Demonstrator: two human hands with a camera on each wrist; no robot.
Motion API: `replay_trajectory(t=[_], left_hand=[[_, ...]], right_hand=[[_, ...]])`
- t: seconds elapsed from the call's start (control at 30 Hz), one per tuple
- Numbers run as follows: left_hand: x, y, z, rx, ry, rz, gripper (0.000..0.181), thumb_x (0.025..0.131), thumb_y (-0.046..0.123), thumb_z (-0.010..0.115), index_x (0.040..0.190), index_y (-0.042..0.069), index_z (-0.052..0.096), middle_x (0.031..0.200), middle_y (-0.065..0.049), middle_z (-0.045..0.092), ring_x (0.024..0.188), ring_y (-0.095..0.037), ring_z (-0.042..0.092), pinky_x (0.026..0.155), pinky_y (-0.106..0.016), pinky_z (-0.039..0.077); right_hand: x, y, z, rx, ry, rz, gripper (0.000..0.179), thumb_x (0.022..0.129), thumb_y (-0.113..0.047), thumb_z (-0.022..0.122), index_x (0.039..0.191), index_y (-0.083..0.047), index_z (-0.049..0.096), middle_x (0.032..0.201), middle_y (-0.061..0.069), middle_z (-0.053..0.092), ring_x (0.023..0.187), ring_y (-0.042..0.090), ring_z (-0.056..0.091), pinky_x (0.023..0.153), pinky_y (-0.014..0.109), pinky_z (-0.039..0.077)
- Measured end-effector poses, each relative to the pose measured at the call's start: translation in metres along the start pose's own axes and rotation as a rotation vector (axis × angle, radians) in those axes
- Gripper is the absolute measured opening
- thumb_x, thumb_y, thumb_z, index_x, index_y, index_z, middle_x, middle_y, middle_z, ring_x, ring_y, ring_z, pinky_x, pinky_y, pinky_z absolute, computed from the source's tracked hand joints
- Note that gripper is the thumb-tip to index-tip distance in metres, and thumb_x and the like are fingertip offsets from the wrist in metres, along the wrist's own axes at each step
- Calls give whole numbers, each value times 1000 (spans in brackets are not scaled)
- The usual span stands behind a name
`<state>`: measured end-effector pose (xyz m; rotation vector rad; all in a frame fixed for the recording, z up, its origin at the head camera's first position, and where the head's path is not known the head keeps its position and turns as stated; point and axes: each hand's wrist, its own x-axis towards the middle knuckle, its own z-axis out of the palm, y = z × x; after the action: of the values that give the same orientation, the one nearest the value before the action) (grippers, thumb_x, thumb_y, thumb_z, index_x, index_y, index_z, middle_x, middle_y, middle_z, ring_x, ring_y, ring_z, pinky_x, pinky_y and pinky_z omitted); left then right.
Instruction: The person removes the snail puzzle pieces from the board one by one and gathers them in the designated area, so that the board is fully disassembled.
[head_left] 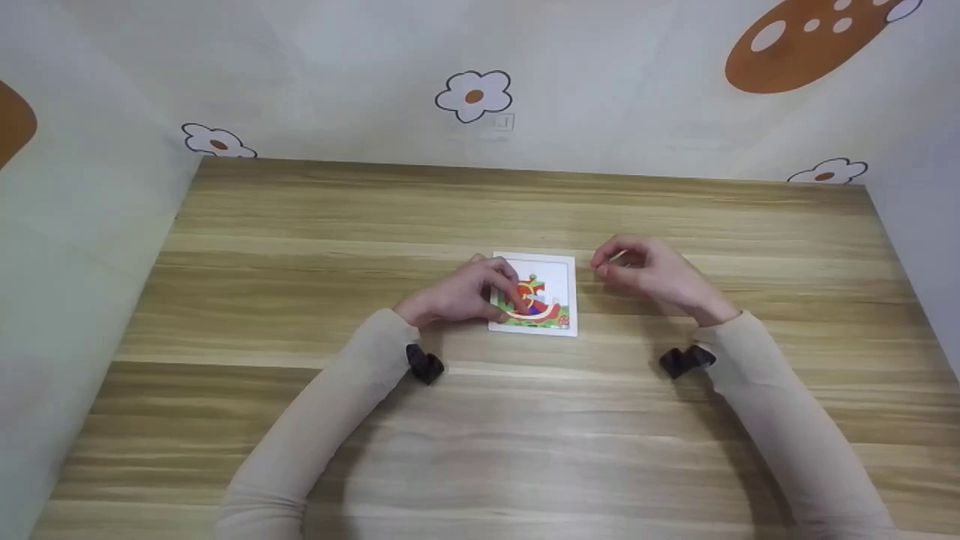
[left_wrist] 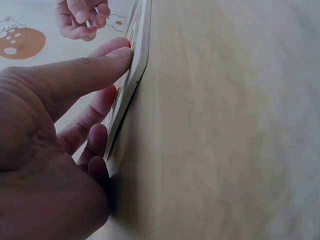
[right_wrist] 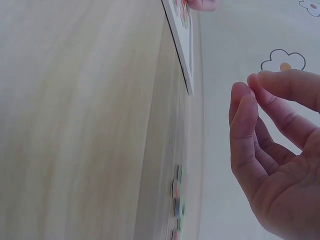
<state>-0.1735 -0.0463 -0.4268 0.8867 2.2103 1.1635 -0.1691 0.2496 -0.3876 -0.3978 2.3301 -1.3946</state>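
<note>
On the wooden table lies a square jigsaw puzzle (head_left: 556, 274) in a white frame, partly filled with a bright red, green and blue picture. My left hand (head_left: 474, 291) is over its left side, fingertips and thumb touching the picture. In the left wrist view, the left thumb (left_wrist: 95, 70) reaches over the edge of the puzzle board (left_wrist: 132, 80). To the right of the puzzle, my right hand (head_left: 646, 271) hovers with loosely bent fingers. Its thumb and fingertips come close together in the right wrist view, with no object visible among the fingers (right_wrist: 245, 117).
Several small coloured puzzle pieces (right_wrist: 177, 197) lie on the table in the right wrist view. Walls with flower drawings (head_left: 474, 96) border the wooden tabletop (head_left: 337, 202). Black wrist mounts (head_left: 426, 365) sit at both sleeve cuffs.
</note>
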Motion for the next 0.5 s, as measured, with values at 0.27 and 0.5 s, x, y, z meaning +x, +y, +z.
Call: replay_trajectory(t=[0.27, 0.5], left_hand=[[0, -3, -1, -14, -12, 8, 23, 78, 0, 75, 99, 9, 77, 116, -2, 56, 109, -21, 37, 90, -35, 27], [0, -4, -1, -22, -8, 27, 21, 78, 1, 76, 98, 8, 77, 114, -3, 56, 110, -21, 38, 90, -35, 26]], right_hand=[[10, -6, 12, -32, -6, -31, 18, 91, -9, 64, 104, 4, 66, 101, 18, 66, 85, 25, 63, 72, 25, 50], [19, -9, 23, -13, -33, -56, 16, 90, -4, 62, 102, 7, 66, 100, 19, 65, 81, 23, 61, 72, 23, 48]])
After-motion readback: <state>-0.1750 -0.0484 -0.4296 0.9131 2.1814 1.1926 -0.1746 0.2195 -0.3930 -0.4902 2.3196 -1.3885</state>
